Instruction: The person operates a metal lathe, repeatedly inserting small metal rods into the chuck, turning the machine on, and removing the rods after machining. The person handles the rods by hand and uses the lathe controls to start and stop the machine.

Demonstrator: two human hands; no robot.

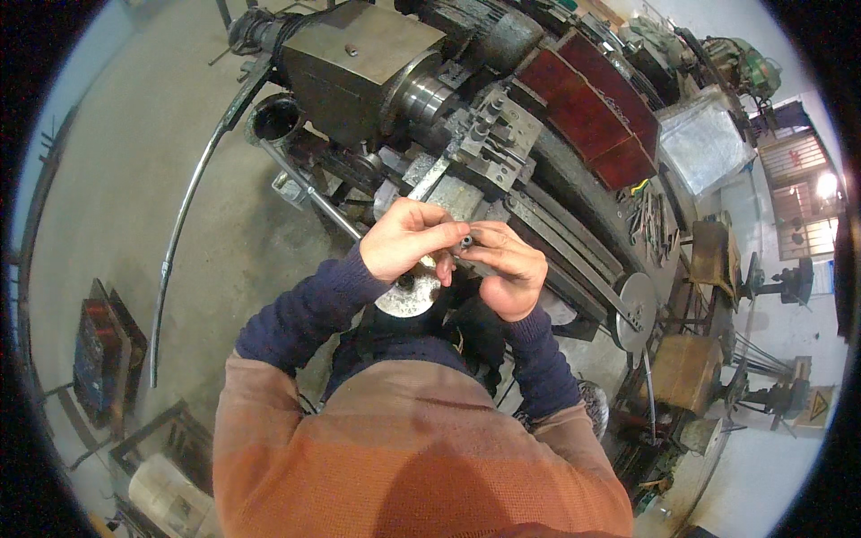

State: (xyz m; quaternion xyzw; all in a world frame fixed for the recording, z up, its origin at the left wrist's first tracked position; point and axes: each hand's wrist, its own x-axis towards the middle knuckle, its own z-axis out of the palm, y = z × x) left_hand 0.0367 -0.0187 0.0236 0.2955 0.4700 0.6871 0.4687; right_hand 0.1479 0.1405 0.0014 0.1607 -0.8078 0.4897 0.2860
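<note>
A small metal part [465, 240] sits between the fingertips of both hands, to the right of the left hand [404, 240] and to the left of the right hand [509, 266], about equally near each. Its round end, with a dark hole, faces up toward the viewer; fingers hide the rest, so its long axis cannot be told for sure. It looks dull grey. Both hands pinch it narrowly. On the far side stands a metalworking machine [368, 67], its tool block [496, 134] beyond the hands; a dark red box [587, 108] lies far right.
</note>
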